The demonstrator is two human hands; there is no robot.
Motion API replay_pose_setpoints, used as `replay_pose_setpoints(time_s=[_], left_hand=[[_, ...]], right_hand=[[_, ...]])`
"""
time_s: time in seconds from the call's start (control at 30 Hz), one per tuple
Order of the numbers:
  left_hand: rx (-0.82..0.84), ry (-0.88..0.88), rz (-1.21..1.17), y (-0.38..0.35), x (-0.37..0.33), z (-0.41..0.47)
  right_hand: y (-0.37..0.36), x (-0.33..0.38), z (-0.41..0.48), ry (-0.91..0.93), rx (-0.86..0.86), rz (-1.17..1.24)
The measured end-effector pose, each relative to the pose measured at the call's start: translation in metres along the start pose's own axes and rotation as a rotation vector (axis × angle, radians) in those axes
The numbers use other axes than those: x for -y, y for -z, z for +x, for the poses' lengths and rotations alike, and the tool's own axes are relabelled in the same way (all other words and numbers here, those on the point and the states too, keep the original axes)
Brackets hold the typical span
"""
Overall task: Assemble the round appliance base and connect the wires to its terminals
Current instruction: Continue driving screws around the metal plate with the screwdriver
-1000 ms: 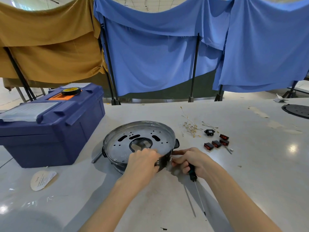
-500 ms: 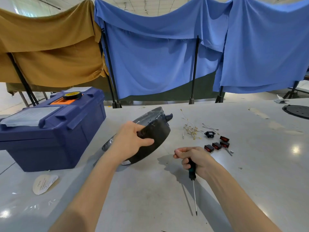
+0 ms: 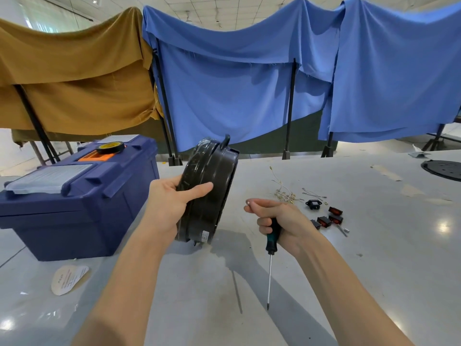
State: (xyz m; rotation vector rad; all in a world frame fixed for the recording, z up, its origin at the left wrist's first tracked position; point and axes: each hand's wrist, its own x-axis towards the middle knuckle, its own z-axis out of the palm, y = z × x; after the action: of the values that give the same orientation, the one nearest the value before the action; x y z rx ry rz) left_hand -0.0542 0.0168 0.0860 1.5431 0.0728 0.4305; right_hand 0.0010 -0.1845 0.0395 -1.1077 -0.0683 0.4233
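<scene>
The left hand grips the base on edge, upright on the table just left of the right hand — which is clenched round a screwdriver, shaft down, pinching a small silver bit. Wires lie beyond.

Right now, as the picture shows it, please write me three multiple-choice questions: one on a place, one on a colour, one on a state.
1. Where does the tape roll lie? A on the toolbox lid; B on the floor; C on a pole.
2. What colour is the toolbox? A red; B green; C dark blue.
3. How is the round base? A lying flat; B held on edge by the left hand; C inside the toolbox.
Answers: 1 A, the roll sits on the lid. 2 C, its walls are dark blue. 3 B, the thumb and fingers clasp its upright rim.
</scene>
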Motion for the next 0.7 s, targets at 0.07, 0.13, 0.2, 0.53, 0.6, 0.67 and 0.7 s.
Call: replay_pose_setpoints(time_s=[0.07, 0.13, 0.2, 0.53, 0.6, 0.67, 0.7], left_hand=[[-0.030, 0.005, -0.120, 0.003, 0.002, -0.001], [-0.050, 0.007, -0.204, 0.005, 0.006, -0.002], [-0.061, 0.012, -0.262, 0.007, 0.011, -0.005], [-0.007, 0.030, -0.397, 0.010, 0.024, -0.014], [-0.001, 0.020, -0.384, 0.009, 0.024, -0.014], [0.004, 0.014, -0.382, 0.010, 0.024, -0.014], [0.005, 0.012, -0.384, 0.010, 0.024, -0.014]], right_hand=[[-0.011, 0.004, 0.000, 0.042, 0.014, 0.007], [-0.022, 0.007, 0.000, 0.092, 0.010, 0.020], [-0.031, 0.009, 0.000, 0.142, 0.010, 0.022], [-0.069, 0.017, 0.000, 0.299, -0.024, -0.056], [-0.073, 0.017, -0.001, 0.311, -0.032, -0.058], [-0.075, 0.017, -0.001, 0.324, -0.043, -0.065], [-0.076, 0.017, -0.001, 0.329, -0.051, -0.071]])
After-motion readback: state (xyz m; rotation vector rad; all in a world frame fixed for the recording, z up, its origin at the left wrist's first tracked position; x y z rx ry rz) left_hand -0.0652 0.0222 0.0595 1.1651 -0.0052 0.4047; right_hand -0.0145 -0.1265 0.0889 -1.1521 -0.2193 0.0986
